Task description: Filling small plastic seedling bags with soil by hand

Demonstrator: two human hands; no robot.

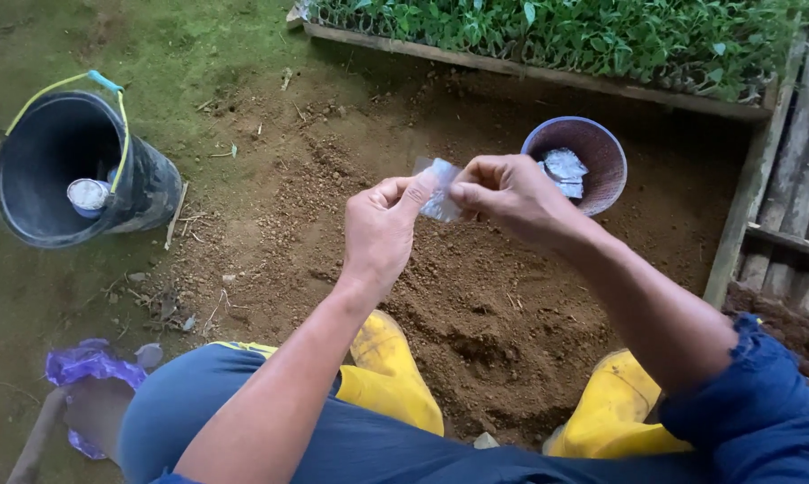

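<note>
Both hands meet over a mound of brown soil point(476, 305). My left hand point(382, 229) and my right hand point(507, 193) each pinch a small clear plastic bag point(438, 193) between thumb and fingers, holding it between them. Just beyond my right hand sits a purple bowl point(601, 161) with more crumpled clear bags inside. My yellow boots point(391, 376) rest on the soil below.
A black bucket point(149, 184) with a yellow handle lies tilted at the left, a small container inside. A wooden-framed bed of green seedlings point(557, 31) runs along the top. Wooden slats point(803, 161) stand at the right. A purple plastic scrap point(86, 367) lies lower left.
</note>
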